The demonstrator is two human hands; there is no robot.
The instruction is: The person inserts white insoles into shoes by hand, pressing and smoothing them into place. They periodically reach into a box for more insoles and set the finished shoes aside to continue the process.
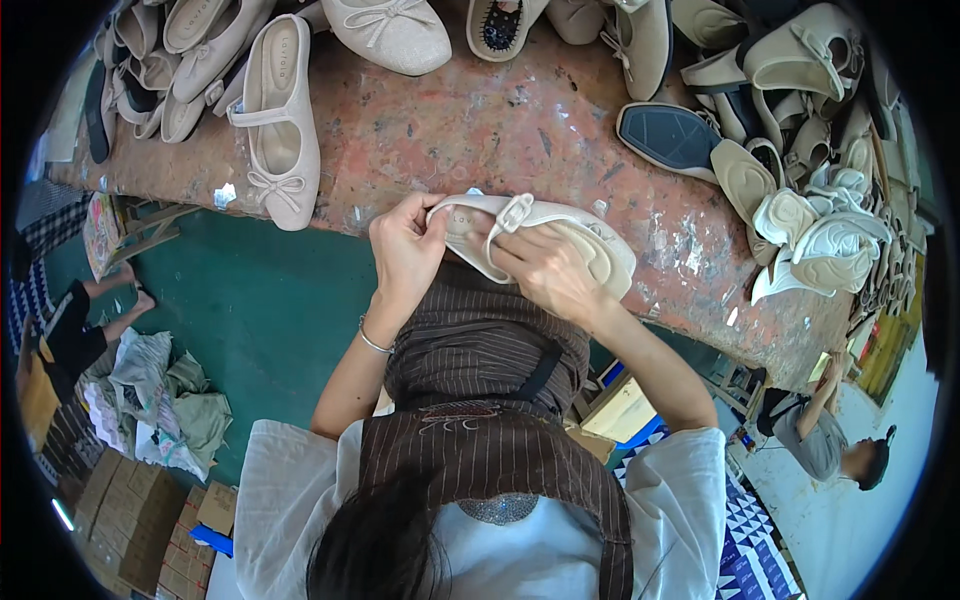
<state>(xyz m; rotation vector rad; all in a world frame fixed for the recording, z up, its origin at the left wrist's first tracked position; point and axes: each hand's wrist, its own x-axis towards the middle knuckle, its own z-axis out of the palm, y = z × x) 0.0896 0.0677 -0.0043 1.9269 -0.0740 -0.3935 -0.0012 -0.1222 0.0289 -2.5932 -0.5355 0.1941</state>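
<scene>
A beige strap shoe (621, 262) with a buckle-like ornament on its strap is held at the near edge of the workbench, its opening facing up. My left hand (405, 255) pinches the heel rim between thumb and fingers. Under the strap, the fingers of my right hand (552, 277) reach into the shoe and press on its pale insole; the fingertips are partly hidden. Just left of my hands, a finished-looking beige shoe with a bow (284, 185) lies on the bench.
The bench top (420, 130) is worn and paint-stained. More beige shoes (205, 50) pile up at the far left and right. White insole-like pads (830, 250) are stacked at right. A co-worker (820, 430) stands at the right; another person's legs (110, 310) show at left.
</scene>
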